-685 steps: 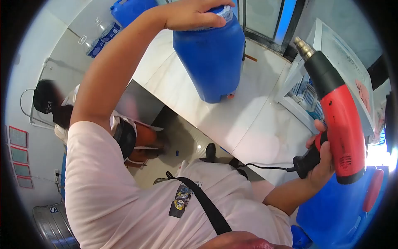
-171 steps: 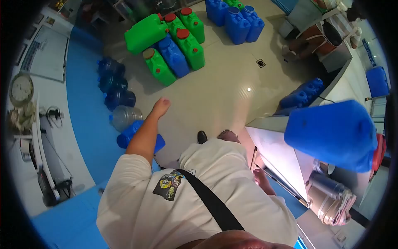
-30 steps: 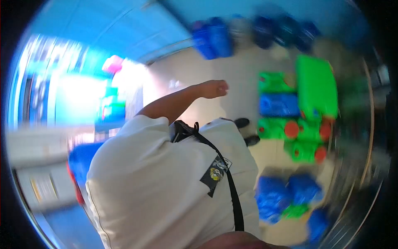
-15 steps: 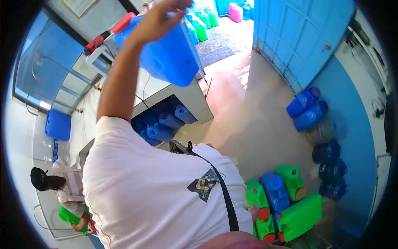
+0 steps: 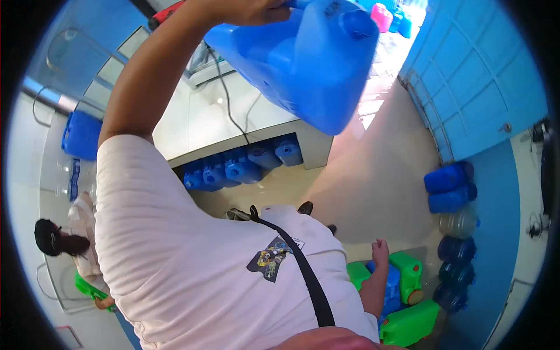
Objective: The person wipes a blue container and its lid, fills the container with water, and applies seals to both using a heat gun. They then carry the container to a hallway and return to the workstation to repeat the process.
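My left hand (image 5: pixel 259 10) is closed on the top handle of a large blue jug (image 5: pixel 326 70), at the top centre. The jug hangs tilted in front of the white counter (image 5: pixel 204 119), its round blue cap toward the right. My right hand (image 5: pixel 380 249) is at the lower right, fingers curled and nothing visible in them. It is nearest to a green jug (image 5: pixel 406 274) and a blue jug (image 5: pixel 392 289) on the floor.
Blue jugs (image 5: pixel 242 166) stand in the counter's lower opening. A co-worker (image 5: pixel 84 251) at the left has a hand on a green jug (image 5: pixel 87 287). Blue containers (image 5: pixel 449 186) and round bottles (image 5: pixel 457 251) line the right wall near a blue door (image 5: pixel 478 76).
My left hand, open above the blue jug before, now grips its handle, and the jug appears turned and farther right. My right arm has come out from beside my body.
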Motion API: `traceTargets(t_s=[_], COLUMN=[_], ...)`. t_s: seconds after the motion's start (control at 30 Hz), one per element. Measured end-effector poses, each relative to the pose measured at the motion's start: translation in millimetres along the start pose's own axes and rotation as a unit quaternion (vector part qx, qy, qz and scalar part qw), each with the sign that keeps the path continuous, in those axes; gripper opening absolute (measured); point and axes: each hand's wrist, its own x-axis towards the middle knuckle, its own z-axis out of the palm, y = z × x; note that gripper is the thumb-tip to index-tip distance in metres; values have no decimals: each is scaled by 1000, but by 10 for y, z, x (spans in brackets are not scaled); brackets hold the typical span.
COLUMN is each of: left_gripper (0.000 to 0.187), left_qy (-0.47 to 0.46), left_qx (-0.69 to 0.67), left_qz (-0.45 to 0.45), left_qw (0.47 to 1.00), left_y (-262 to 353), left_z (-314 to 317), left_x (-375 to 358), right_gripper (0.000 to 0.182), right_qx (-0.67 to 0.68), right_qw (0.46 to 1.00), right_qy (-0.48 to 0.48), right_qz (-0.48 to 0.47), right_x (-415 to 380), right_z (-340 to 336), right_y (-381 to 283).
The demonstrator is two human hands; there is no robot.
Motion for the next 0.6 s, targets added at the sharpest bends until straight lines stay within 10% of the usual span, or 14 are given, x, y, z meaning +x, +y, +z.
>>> traceTargets(t_s=[0.2,0.47,0.6], left_gripper=[35,38,38], left_qy=[120,17,12], left_qx=[-125,121,26], left_qz=[116,-193,-290], left_qw=[978,974,957], left_y=[-322,-1033,-1236], left_z=[-512,-542,-267], left_x=[-859,-2606,-3039], right_gripper=[41,40,38], right_qx=[-91,-242,-202], right_qw=[989,922,897], right_qy=[-81,-156,-194], right_qz=[-82,-259,-344], right_x=[627,1441,1157], right_z=[66,535,709], right_y=[-304,-1588,-3310])
